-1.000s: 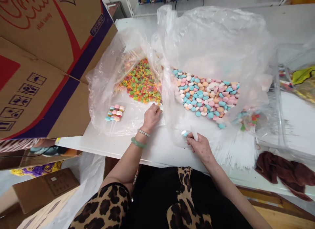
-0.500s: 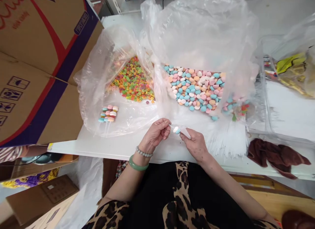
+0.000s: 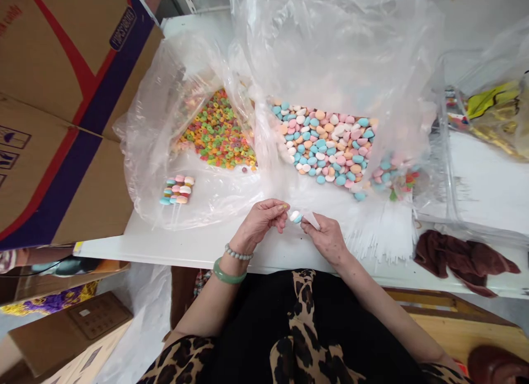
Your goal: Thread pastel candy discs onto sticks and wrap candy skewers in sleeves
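Over the table's front, my right hand (image 3: 326, 238) pinches a white-and-blue candy (image 3: 296, 216) at its fingertips. A flat whitish piece (image 3: 312, 221) shows by that hand's thumb and finger; I cannot tell what it is. Just left of the candy, my left hand (image 3: 268, 221) is closed in a pinch, with a tiny yellowish spot at its fingertips that is too small to name. Behind both hands lies an open plastic bag of pastel candies (image 3: 326, 147). To its left is another bag with small colourful ring candies (image 3: 223, 133).
Stacked candy skewers (image 3: 177, 189) lie on the left bag's plastic. Thin white sticks (image 3: 378, 235) are spread right of my hands. A brown cloth (image 3: 463, 260) lies at the right edge, before a clear tray (image 3: 450, 191). A large carton (image 3: 78, 114) stands at the left.
My left fingertips have changed position slightly, and a yellowish spot now shows there. The candy stays at my right fingertips. The whole view has shifted a little.
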Available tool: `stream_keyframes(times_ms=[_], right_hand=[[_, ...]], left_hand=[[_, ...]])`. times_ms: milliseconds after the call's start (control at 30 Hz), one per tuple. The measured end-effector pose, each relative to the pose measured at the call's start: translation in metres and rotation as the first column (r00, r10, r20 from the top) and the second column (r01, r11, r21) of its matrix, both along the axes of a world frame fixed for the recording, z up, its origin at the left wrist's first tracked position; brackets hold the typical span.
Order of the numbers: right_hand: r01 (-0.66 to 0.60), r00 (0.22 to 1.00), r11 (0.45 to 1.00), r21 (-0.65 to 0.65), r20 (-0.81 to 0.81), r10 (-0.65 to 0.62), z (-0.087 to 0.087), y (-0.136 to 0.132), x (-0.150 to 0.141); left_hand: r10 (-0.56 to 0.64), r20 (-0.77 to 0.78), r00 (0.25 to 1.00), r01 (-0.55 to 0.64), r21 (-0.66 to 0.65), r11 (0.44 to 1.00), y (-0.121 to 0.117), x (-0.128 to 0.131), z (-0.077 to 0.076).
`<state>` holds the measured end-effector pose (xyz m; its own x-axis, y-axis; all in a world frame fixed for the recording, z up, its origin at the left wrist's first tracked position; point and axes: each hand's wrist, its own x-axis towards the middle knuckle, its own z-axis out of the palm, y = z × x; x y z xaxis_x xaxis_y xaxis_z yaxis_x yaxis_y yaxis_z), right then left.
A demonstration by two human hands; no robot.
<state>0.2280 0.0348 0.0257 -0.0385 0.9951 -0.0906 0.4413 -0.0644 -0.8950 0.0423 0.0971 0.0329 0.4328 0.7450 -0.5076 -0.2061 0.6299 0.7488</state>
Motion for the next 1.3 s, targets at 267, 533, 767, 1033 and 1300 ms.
stream_keyframes(times_ms=[267, 533, 767, 1033, 1300], right_hand=[[0.071, 0.994, 0.997, 0.009, 0.078, -0.072, -0.001, 0.001, -0.008], [0.062, 0.995, 0.998, 0.021, 0.074, -0.063, 0.006, 0.003, 0.001], [0.212, 0.975, 0.972, -0.102, -0.048, -0.218, 0.004, 0.005, -0.014], [0.088, 0.995, 0.993, -0.083, -0.041, -0.092, 0.003, -0.002, 0.003], [0.219, 0.968, 0.967, -0.129, -0.098, -0.232, -0.002, -0.007, -0.002]], left_hand=[[0.080, 0.026, 0.996, -0.078, -0.040, 0.996, 0.003, 0.019, -0.007], [0.140, 0.058, 0.989, -0.137, -0.038, 0.990, 0.002, 0.028, -0.012], [0.237, 0.120, 0.964, -0.227, -0.092, 0.970, -0.001, 0.044, -0.003], [0.329, 0.220, 0.918, -0.249, -0.324, 0.913, 0.003, 0.047, -0.004], [0.354, 0.312, 0.882, -0.222, -0.387, 0.895, -0.007, 0.053, -0.001]])
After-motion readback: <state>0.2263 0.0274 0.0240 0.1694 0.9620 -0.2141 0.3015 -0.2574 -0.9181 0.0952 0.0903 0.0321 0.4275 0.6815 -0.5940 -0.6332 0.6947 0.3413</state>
